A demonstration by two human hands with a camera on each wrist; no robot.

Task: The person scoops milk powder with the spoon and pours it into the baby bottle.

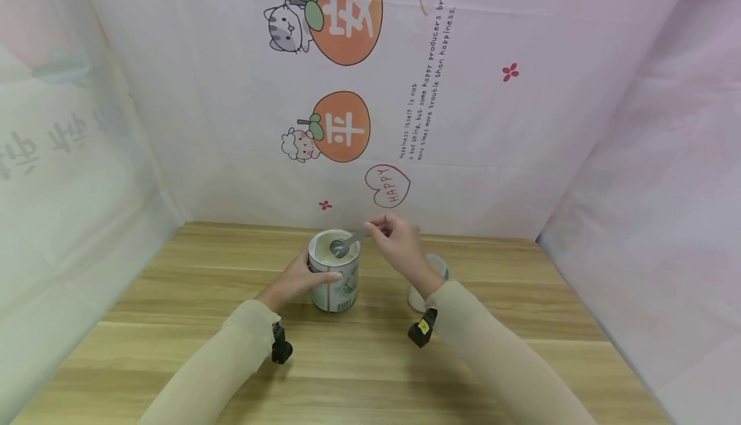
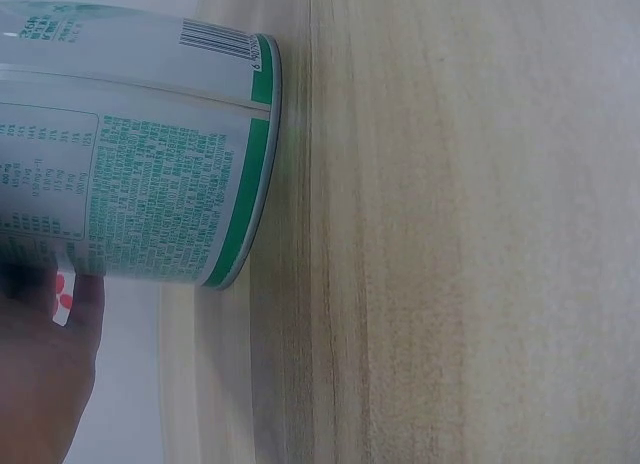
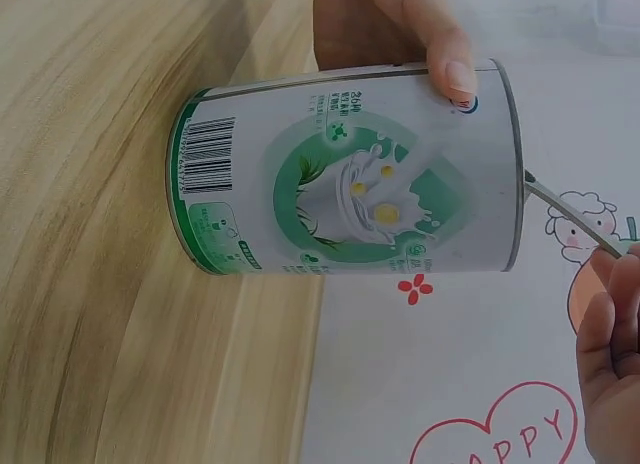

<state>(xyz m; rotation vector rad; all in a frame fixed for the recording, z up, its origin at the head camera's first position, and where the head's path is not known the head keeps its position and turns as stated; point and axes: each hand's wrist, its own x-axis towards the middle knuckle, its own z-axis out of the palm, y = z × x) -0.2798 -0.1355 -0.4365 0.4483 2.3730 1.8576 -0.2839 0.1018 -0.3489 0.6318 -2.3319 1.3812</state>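
A white and green milk powder tin (image 1: pixel 336 289) stands on the wooden table with its top open. My left hand (image 1: pixel 297 280) grips the tin's left side, with the thumb across its front. In the left wrist view, printed text and a barcode show on the tin (image 2: pixel 150 174). My right hand (image 1: pixel 399 245) pinches the handle of a grey measuring spoon (image 1: pixel 340 248), whose bowl is at the tin's mouth. From the right wrist view, the spoon's handle (image 3: pixel 575 212) slants out over the tin's rim, and its bowl is hidden inside.
A clear cup (image 1: pixel 418 299) with whitish contents stands right of the tin, partly behind my right forearm. The wooden table (image 1: pixel 347 373) meets a printed white cloth (image 1: pixel 243 155) at the back. Cloth also hangs at both sides.
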